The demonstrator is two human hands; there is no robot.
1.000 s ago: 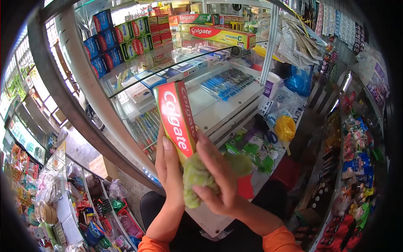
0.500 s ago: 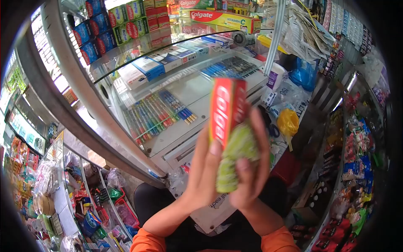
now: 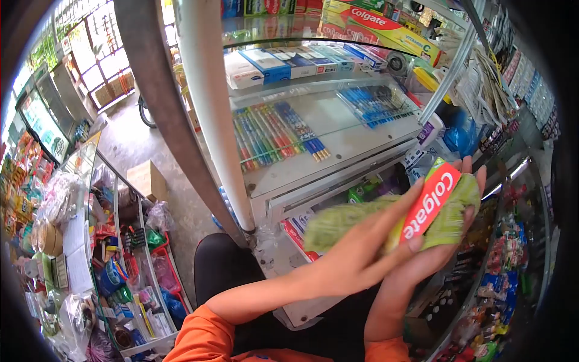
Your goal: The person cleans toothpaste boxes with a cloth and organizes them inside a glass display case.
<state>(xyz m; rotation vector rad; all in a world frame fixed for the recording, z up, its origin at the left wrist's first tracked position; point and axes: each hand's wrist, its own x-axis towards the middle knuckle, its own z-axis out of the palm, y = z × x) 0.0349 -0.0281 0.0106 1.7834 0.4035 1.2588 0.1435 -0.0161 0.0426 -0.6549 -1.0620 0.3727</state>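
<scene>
A red and yellow Colgate toothpaste box [image 3: 433, 202] leans to the right between my hands. My left hand [image 3: 353, 259] grips its lower left part, with the thumb along the front and the fingers behind. Under and behind the box lies a green patterned cloth [image 3: 451, 223]. My right hand [image 3: 437, 259] cups this cloth from below, and its fingertips show past the far edge. A loose stretch of the cloth hangs out to the left behind my left hand, somewhat blurred.
In front stands a glass display case [image 3: 338, 158] holding pencils [image 3: 265, 136], pens [image 3: 377, 105] and small boxes. A large Colgate carton [image 3: 386, 30] lies on top. A metal post [image 3: 205, 108] rises at the left. Shelves with packaged goods flank both sides; a cardboard box [image 3: 148, 180] sits on the floor.
The toothpaste box and both hands have moved right in view, and the box has tilted right. The cloth, bunched before, now spreads out to the left. The view has turned left.
</scene>
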